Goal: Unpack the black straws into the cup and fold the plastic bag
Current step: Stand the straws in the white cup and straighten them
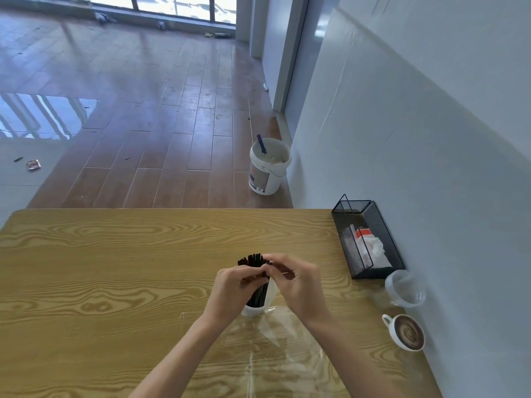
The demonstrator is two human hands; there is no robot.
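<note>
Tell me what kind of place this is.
Probably a café or drinks counter set up in a room under renovation. A latte cup, a mesh napkin holder and black straws sit on the wooden table; a paint bucket stands on the bare floor.

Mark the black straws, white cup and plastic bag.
black straws (pixel 253 259), head view: fanned upper ends.
white cup (pixel 253 311), head view: lower outer wall.
plastic bag (pixel 275 346), head view: flat middle on the table.

black straws (pixel 257 294) stand bunched in the white cup (pixel 254 311), clear plastic bag (pixel 275 343) flat just behind.
</note>
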